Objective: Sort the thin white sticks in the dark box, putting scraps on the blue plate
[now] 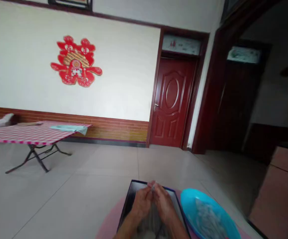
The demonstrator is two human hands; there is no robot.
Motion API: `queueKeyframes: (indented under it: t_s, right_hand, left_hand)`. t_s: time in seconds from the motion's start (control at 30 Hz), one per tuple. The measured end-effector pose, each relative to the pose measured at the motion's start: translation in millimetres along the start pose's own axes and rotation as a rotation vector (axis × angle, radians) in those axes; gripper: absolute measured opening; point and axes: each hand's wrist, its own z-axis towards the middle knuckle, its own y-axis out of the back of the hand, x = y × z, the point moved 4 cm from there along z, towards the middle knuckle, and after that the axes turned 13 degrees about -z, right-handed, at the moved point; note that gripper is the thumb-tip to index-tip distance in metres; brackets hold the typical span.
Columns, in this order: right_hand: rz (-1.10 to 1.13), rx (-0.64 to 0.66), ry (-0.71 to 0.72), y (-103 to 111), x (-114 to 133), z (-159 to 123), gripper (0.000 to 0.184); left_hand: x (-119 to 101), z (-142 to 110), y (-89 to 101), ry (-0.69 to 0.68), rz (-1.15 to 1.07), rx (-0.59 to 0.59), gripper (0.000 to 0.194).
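My left hand (142, 201) and my right hand (164, 203) meet fingertip to fingertip above an open box (176, 201) with a dark rim and pale inner walls. Both are closed in a pinch. A small whitish bit shows between the fingertips, too blurred to name. Greyish, thin material lies in the box below my wrists, partly hidden by my forearms. To the right of the box stands a bright blue basin (189, 198) holding a heap of whitish-grey pieces (209, 219), whose kind I cannot make out.
Box and basin rest on a pink round surface (109, 222). A folding table (34, 132) with a red-checked cover and a light blue cloth (70, 128) stands at the left. Pinkish cartons (278, 196) are at the right edge. A red door (172, 99) is shut behind.
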Motion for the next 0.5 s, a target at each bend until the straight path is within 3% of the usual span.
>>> queueKeyframes:
  t_s: [0.27, 0.5]
  right_hand:
    - [0.048, 0.023, -0.052, 0, -9, 2, 0.050]
    - [0.161, -0.063, -0.019, -7, -13, 4, 0.047]
  left_hand:
    - [-9, -4, -4.7, 0.060, 0.188, -0.004, 0.045]
    - [-17, -6, -5.4, 0.199, 0.341, 0.002, 0.043]
